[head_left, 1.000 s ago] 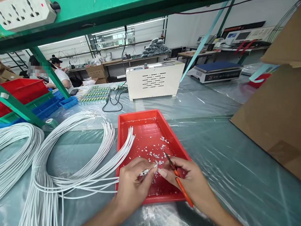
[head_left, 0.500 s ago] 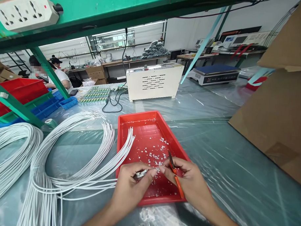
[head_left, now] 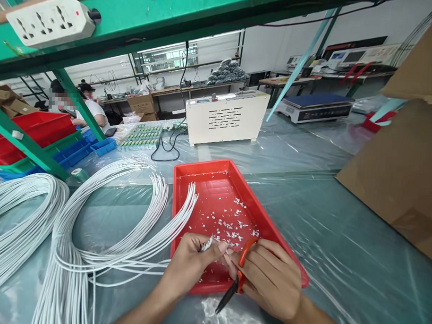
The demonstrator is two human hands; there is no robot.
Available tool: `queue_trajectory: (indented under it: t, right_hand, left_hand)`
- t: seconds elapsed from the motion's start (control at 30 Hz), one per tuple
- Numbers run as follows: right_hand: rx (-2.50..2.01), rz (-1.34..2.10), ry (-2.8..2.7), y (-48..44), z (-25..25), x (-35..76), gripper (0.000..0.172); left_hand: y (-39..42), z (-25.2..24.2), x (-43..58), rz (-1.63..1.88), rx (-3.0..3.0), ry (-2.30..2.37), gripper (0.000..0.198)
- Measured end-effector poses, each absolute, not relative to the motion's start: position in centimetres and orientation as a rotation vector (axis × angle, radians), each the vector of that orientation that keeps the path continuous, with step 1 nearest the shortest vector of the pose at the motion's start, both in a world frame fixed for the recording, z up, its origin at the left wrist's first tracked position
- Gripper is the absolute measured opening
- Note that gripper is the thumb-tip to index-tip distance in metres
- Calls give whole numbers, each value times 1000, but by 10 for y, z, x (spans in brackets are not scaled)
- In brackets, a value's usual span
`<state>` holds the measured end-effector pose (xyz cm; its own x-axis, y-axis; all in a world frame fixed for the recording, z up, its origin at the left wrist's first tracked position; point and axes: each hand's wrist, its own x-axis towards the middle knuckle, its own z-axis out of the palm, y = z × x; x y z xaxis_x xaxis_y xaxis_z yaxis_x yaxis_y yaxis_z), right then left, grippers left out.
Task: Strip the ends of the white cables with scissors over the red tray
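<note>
My left hand (head_left: 189, 262) is closed around the end of a white cable (head_left: 207, 244), pinched between thumb and fingers over the red tray (head_left: 267, 216). My right hand (head_left: 272, 277) has the orange-handled scissors (head_left: 247, 252) hooked on its fingers, their dark blades pointing down toward the tray's near edge. Its fingertips meet the left thumb at the cable tip, where fine detail is hidden. Small white and silvery scraps (head_left: 231, 226) are scattered over the tray floor. A bundle of white cables (head_left: 178, 222) reaches over the tray's left wall from a large coil (head_left: 68, 232).
Another cable coil (head_left: 22, 235) lies at far left. Behind the tray stands a cream metal box (head_left: 226, 117), with a weighing scale (head_left: 313, 107) to its right. A cardboard box (head_left: 395, 187) borders the right side. A green shelf beam (head_left: 171, 14) crosses overhead. People sit at back left.
My right hand has turned over, so the scissors' blades swing from pointing up and away to pointing down and toward me. The left hand keeps its pinch. The view has shifted slightly.
</note>
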<state>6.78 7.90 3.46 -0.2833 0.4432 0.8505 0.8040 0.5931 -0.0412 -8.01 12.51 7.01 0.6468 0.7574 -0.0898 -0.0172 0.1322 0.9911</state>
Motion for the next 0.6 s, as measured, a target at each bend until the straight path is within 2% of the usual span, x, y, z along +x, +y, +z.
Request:
queue_trajectory:
  t: [0.13, 0.3, 0.47, 0.6]
  right_hand:
    - [-1068, -506, -1901, 80, 30, 61, 23]
    - [-1164, -402, -1826, 76, 37, 53, 20]
    - [-1219, 12, -1783, 74, 47, 53, 15]
    - [-1367, 597, -1643, 76, 51, 56, 15]
  left_hand:
    - [124, 64, -80, 740, 1263, 862, 33]
    - [122, 64, -81, 822, 1300, 925, 33]
    - [120, 62, -80, 825, 1372, 869, 33]
    - [120, 59, -82, 819, 1438, 906, 34]
